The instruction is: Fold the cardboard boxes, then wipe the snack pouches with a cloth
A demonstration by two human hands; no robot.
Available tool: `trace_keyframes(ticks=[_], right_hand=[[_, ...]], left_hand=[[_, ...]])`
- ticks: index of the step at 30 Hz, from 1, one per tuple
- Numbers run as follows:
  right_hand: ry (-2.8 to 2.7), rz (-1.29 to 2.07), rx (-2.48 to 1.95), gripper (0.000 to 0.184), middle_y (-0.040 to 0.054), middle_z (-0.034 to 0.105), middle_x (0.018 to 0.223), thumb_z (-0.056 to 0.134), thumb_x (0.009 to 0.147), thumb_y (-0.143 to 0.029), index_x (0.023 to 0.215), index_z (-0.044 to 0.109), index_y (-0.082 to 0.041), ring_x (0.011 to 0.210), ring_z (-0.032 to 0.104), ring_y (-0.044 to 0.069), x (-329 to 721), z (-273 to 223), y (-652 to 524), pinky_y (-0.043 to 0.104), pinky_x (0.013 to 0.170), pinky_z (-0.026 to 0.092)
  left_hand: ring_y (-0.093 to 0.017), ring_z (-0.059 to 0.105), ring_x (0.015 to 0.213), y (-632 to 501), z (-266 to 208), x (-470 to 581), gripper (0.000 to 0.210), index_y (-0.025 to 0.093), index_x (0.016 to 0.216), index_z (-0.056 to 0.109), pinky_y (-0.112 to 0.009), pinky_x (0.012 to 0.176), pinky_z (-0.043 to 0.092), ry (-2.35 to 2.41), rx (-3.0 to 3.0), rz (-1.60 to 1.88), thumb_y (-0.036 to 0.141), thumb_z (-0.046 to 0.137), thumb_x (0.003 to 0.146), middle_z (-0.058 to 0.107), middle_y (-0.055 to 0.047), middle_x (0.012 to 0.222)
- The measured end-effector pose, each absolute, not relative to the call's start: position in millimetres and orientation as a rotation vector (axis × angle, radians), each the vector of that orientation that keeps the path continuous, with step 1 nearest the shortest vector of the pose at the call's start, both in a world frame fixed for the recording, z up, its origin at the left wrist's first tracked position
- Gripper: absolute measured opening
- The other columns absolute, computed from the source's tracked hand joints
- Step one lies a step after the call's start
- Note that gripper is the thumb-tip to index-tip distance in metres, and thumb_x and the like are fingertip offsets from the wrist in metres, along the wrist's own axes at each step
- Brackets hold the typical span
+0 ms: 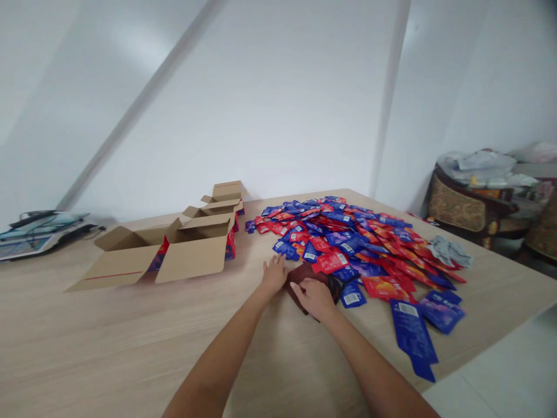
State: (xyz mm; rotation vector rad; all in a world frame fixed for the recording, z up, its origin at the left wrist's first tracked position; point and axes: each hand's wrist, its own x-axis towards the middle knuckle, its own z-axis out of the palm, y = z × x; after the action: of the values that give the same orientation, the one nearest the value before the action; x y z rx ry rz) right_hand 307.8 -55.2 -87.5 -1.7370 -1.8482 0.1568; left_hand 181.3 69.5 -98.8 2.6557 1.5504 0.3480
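Note:
A dark maroon bag point(301, 273) with a black cord or strap at its right side lies on the table in front of me, against the near edge of a packet pile. At the bag's left edge rests my left hand point(275, 275), fingers stretched out and lying flat. My right hand point(317, 297) is over the bag with its fingers curled in on it, though the fingertips are partly hidden. Red and blue packets point(331, 261) with white barcode labels touch the bag from behind and to the right.
Several open cardboard boxes point(191, 255) stand in a row to the left. A grey cloth point(450, 251) lies on the pile's right side. Loose blue packets point(413, 331) are near the right table edge. Papers point(39, 232) sit far left; a loaded chair point(461, 203) stands beyond the table.

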Motion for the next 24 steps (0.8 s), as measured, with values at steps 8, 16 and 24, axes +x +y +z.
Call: trace_keyframes(ticks=[8,16,24], right_hand=[[-1.873,-0.018,-1.647,0.046,0.012,0.049,0.129,0.052,0.081,-0.047,0.122,0.053,-0.025,0.121,0.038,0.03,308.1,-93.3,-58.1,0.047,0.102,0.023],[-1.989,0.026,-1.798,0.058,0.0145,0.042,0.136,0.057,0.075,-0.043,0.129,0.046,-0.025,0.12,0.034,0.037,303.0,-107.4,-50.6,0.056,0.094,0.025],[-2.134,0.118,-1.602,0.045,0.008,0.052,0.124,0.05,0.077,-0.022,0.122,0.054,-0.024,0.113,0.04,0.025,293.6,-97.3,-54.4,0.039,0.093,0.033]], left_hand=[[-0.028,0.029,0.131,127.1,-82.1,208.1,0.053,0.023,0.134,0.039,-0.053,0.102,0.024,1.474,2.789,0.225,0.018,0.039,0.081,0.039,-0.009,0.141],[-0.033,0.045,0.111,92.7,-86.3,177.0,0.042,0.01,0.118,0.055,-0.048,0.091,0.033,1.599,2.844,0.208,0.018,0.038,0.08,0.057,-0.021,0.115],[-0.026,0.053,0.098,35.3,-90.1,124.3,0.027,0.019,0.093,0.066,-0.036,0.084,0.039,1.699,2.716,0.366,0.02,0.045,0.077,0.062,-0.014,0.098]])
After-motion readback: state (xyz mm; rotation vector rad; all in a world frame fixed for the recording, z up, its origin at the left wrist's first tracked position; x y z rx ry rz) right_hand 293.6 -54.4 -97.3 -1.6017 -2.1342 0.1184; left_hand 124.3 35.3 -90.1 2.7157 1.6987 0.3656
